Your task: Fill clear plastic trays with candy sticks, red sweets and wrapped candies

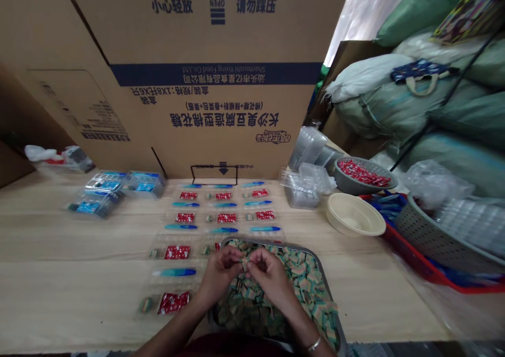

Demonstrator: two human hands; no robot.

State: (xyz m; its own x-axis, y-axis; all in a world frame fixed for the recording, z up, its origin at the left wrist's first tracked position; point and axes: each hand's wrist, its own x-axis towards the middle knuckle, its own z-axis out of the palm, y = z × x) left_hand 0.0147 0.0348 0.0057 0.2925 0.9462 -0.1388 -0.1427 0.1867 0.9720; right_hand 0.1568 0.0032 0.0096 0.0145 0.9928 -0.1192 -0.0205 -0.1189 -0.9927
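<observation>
Above a grey metal tray heaped with small green-and-tan striped pieces, my two hands meet fingertip to fingertip. My left hand and my right hand both pinch one small green-and-tan striped piece between them. To the left of the tray lie rows of clear plastic trays. These carry red patterned sachets, blue pen-shaped sticks and, in some, a small striped piece. The grey tray hides part of the nearest row on its left.
A large cardboard box stands behind the rows. Filled clear packs sit at the left. On the right are stacked clear trays, a cream bowl, a grey basket of red sachets and a red tray. Green sacks pile beyond.
</observation>
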